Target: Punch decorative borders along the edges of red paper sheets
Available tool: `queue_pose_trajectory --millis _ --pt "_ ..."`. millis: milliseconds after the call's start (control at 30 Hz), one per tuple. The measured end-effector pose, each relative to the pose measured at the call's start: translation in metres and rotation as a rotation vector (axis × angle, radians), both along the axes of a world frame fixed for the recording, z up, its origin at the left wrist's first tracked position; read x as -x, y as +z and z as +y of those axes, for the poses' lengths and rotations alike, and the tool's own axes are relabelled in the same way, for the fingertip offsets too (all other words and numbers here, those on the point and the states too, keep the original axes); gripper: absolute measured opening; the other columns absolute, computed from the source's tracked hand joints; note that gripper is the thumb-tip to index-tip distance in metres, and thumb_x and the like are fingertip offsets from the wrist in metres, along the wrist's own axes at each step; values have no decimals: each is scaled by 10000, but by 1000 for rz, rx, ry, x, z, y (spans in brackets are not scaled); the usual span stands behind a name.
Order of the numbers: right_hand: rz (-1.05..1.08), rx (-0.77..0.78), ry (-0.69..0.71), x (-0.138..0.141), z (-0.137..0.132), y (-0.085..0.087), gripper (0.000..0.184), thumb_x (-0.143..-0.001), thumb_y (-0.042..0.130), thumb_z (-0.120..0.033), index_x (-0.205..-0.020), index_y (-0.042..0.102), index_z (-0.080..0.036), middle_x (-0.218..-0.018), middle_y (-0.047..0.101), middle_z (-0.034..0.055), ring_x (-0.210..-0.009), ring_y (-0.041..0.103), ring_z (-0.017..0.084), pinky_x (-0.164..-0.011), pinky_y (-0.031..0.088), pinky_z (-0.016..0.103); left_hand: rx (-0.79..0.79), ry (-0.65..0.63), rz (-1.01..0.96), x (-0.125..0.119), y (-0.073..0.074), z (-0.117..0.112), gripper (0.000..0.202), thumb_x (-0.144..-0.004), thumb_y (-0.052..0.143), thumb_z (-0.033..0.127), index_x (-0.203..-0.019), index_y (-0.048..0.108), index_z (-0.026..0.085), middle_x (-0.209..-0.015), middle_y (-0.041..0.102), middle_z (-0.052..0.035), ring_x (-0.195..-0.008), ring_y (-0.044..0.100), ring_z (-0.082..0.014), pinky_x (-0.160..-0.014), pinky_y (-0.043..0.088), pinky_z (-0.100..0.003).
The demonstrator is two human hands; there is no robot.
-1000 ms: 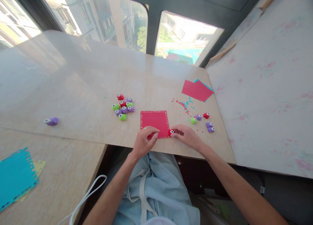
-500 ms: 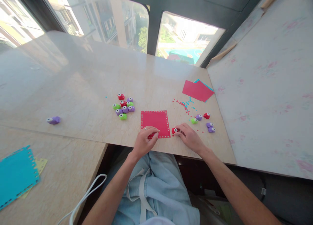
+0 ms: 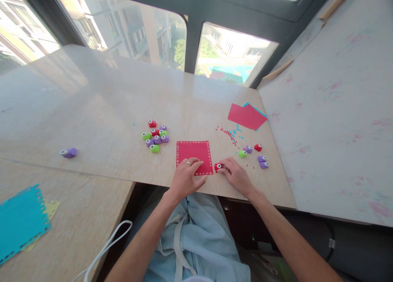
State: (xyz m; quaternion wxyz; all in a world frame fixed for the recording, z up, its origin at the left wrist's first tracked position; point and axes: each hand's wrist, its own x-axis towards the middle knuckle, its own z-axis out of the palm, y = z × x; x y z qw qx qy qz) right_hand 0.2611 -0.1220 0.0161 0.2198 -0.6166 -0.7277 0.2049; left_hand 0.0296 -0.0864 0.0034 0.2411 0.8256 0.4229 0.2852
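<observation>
In front of me lies a square red paper [image 3: 192, 152] with small shapes punched along its edges. My left hand [image 3: 188, 175] rests over its lower left part, thumb and fingers apart, holding nothing. Just right of the paper, my right hand [image 3: 236, 174] grips a small red craft punch [image 3: 217, 166] between thumb and fingers. Tiny red bits lie beside that punch. Further right sit a green punch [image 3: 242, 154], a purple punch [image 3: 248, 149], another red punch [image 3: 258, 147] and a pair of purple punches [image 3: 263, 162].
Several red, green and purple punches [image 3: 154, 136] cluster left of the paper. A lone purple punch [image 3: 68, 152] lies far left, above a punched blue paper [image 3: 23, 220]. Red and blue confetti [image 3: 233, 132] is scattered below stacked red sheets [image 3: 246, 116]. A white cable [image 3: 107, 246] hangs at the edge.
My left thumb and fingers have spread apart from a closed pose over the paper. My right hand keeps the red punch almost in place. The view has shifted slightly.
</observation>
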Motion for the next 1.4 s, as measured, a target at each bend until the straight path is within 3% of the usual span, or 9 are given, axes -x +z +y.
queue_pose_trajectory --millis 167,333,433,667,800,1067,1200,1400 --pt "23 -48 -37 2 -2 -4 163 -956 550 -342 -1042 619 -222 -1019 649 76 -896 614 224 -763 494 337 -47 10 202 -14 7 4 572 -757 734 446 -1235 566 180 -1303 548 -183 -1066 586 -343 -900 493 -465" --pt "40 -116 -82 5 -5 -11 209 -951 560 -393 -1033 636 -216 -961 649 70 -786 601 202 -718 490 322 11 21 301 -25 18 13 345 -757 724 396 -1018 609 203 -1114 601 -133 -903 632 -287 -732 510 -360" --pt "47 -148 -108 7 -6 -13 209 -951 563 -397 -1015 641 -214 -936 644 68 -754 596 193 -710 487 313 3 30 310 -26 17 15 301 -778 702 375 -1007 620 198 -1090 609 -127 -888 639 -281 -696 508 -346" --pt "72 -163 -142 9 -6 -13 219 -956 559 -405 -1016 642 -211 -941 649 65 -760 602 187 -712 490 303 -88 40 260 -20 6 10 502 -778 715 480 -1176 592 201 -1254 588 -144 -1016 634 -308 -833 519 -399" --pt "83 -177 -157 9 -6 -15 218 -965 542 -397 -1042 636 -216 -968 651 75 -793 615 196 -719 501 311 -59 41 284 -24 7 12 606 -737 749 494 -1231 565 194 -1362 529 -177 -1026 645 -335 -819 524 -412" --pt "133 -217 -234 10 -5 -21 206 -968 521 -341 -1108 616 -224 -1027 645 91 -861 631 216 -784 530 358 -38 80 340 -26 13 18 499 -755 723 440 -1188 585 233 -1365 548 -142 -930 690 -293 -682 524 -346" --pt "174 -266 -258 10 -7 -22 224 -971 490 -315 -1146 604 -234 -1073 641 100 -917 633 227 -825 543 379 -48 72 290 -22 11 20 478 -770 714 419 -1192 600 227 -1334 578 -139 -925 695 -286 -721 536 -358" --pt "296 -348 -214 25 -18 -20 201 -963 468 -259 -1106 605 -229 -1005 659 97 -751 616 187 -712 552 338 -96 45 245 -15 4 18 478 -820 667 377 -1255 572 202 -1301 619 -122 -1034 677 -286 -832 554 -382"
